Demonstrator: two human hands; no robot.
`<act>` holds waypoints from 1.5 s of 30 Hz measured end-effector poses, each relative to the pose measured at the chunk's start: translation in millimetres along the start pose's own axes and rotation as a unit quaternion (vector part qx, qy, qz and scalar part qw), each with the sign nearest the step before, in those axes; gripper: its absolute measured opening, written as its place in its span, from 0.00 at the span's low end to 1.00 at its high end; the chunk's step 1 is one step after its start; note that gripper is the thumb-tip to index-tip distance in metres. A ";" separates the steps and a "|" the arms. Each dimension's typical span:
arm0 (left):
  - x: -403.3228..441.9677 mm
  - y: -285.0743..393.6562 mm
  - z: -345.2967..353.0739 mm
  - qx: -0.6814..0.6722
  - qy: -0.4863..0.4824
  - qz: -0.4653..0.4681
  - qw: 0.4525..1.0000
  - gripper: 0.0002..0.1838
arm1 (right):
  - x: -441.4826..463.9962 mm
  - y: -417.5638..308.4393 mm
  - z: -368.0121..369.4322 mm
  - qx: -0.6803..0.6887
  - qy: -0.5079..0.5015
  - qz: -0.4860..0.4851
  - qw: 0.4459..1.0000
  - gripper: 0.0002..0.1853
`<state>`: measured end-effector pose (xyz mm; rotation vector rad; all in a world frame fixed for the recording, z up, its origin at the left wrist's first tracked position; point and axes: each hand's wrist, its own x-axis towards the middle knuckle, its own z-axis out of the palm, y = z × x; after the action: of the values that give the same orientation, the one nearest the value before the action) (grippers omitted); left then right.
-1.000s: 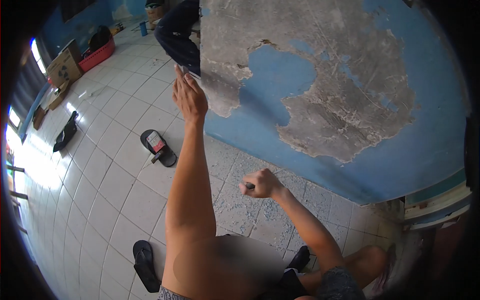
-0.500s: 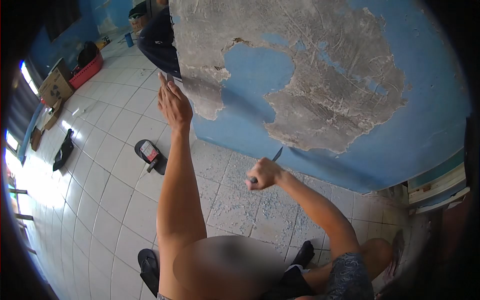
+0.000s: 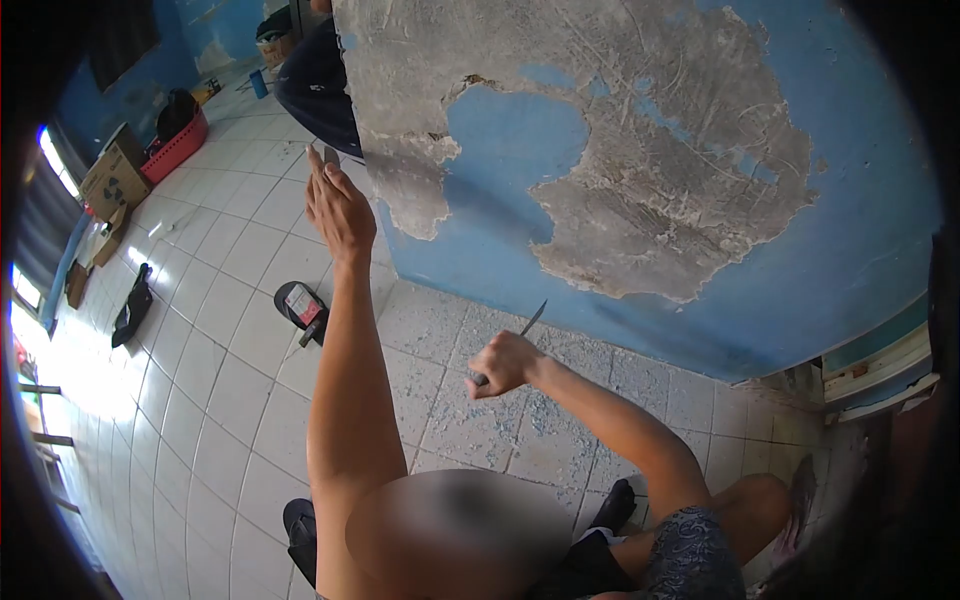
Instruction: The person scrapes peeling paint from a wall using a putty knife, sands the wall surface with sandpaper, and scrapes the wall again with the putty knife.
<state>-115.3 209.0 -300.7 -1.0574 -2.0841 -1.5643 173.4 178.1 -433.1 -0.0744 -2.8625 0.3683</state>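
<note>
My left hand is raised at the wall's left edge, fingers extended together. A small flat grey object shows between its thumb and fingers. My right hand is closed in a fist around a knife-like tool, its dark blade pointing up and its handle end showing below the fist. Right of both hands stands a blue wall with large patches of bare grey plaster. Paint flakes lie on the tiles below my right hand.
Another person's dark-clothed leg shows behind the wall's edge. A black sandal with a packet on it lies left of my left forearm. Farther off are a red basket, a cardboard box and a black item.
My right hand has dropped away from the wall, slightly left, with the blade now clearly visible. My left hand has shifted slightly left. The view has turned a little right.
</note>
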 end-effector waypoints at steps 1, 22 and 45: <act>-0.9 -0.4 -0.6 -0.003 -0.006 -0.004 1.000 0.32 | 1.5 -1.6 0.7 0.010 0.011 -0.008 1.000 0.26; 1.3 -23.0 -4.2 0.008 0.001 -0.001 1.000 0.31 | 18.6 11.2 -3.4 -0.016 0.128 0.013 0.992 0.22; -2.1 -33.0 5.0 -0.014 -0.001 -0.042 0.999 0.33 | -36.0 26.8 -15.4 -0.044 0.105 0.018 0.993 0.23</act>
<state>-136.9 208.7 -326.3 -0.9925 -2.1397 -1.6367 212.6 204.8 -434.4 -0.1712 -2.6698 0.2270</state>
